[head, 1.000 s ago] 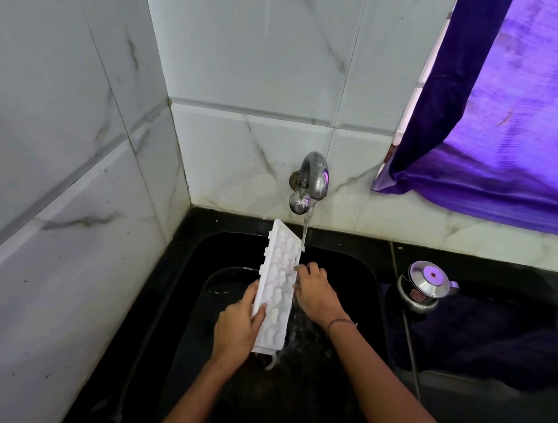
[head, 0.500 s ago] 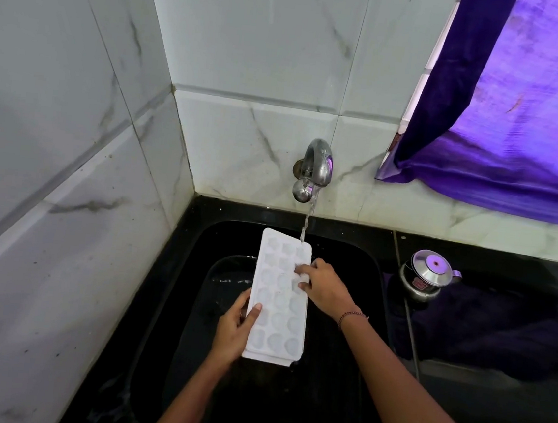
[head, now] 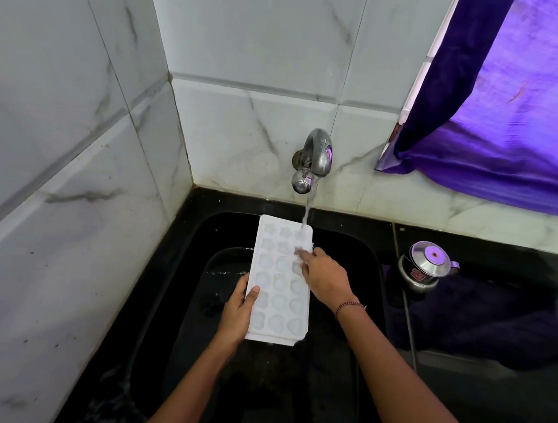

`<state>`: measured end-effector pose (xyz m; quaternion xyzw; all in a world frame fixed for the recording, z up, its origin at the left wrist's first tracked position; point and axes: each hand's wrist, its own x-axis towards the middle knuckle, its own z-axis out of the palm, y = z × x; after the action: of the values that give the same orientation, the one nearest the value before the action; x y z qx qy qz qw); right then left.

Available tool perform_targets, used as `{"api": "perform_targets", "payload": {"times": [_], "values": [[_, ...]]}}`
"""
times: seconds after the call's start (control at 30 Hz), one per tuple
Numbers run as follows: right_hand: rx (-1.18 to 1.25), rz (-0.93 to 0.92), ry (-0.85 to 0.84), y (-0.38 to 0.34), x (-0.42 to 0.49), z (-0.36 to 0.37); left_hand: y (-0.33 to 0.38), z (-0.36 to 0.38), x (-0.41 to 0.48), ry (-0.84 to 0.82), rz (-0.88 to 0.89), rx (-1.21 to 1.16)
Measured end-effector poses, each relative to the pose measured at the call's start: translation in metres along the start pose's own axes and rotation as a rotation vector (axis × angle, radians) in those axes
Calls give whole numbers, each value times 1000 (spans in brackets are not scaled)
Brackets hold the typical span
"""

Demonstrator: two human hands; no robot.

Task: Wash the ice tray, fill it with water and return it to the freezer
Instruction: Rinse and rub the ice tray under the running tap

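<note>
I hold the ice tray [head: 280,280] cells-up straight below the tap [head: 314,156], over the black sink [head: 195,271]. The thin water stream [head: 308,211] from the tap lands on the tray's far right corner cell.

My left hand [head: 237,313] grips the tray's left edge at the end farthest from the tap. The thumb lies on top of the rim, and the other fingers are hidden beneath the tray.

My right hand [head: 324,274] reaches in from the right of the tap. Its fingers [head: 302,257] are stretched out fairly straight, resting on the right-hand cells near where the water lands. The tips are blurred among the splashes, and I cannot tell whether the thumb hooks under the edge. A beaded bracelet [head: 348,306] sits on that wrist.

The sink bottom is too dark to read.

Right of the tap and lower, a steel pot [head: 427,264] stands on the black counter beside a dark cloth [head: 483,319] that is hard to make out. Above them, a purple curtain [head: 521,116] is cut off by the frame.
</note>
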<state>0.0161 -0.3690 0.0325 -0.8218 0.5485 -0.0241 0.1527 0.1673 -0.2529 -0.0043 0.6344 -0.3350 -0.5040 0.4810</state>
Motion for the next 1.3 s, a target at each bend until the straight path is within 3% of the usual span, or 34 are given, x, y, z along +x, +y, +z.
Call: {"api": "perform_targets", "payload": {"times": [0.17,0.43,0.6,1.03,1.3], "values": [[-13,-11,31,4,2,-6,3,3,2,-9,22,11],[-75,-44,247,-2,2,-11,11,8,8,-10,54,7],[-211,-78,178,-5,3,-13,8,15,8,-35,57,42],[-148,-93,115,0,5,-16,15,18,10,-34,68,-7],[-268,-98,146,-5,5,-15,20,24,10,-44,57,-61]]}}
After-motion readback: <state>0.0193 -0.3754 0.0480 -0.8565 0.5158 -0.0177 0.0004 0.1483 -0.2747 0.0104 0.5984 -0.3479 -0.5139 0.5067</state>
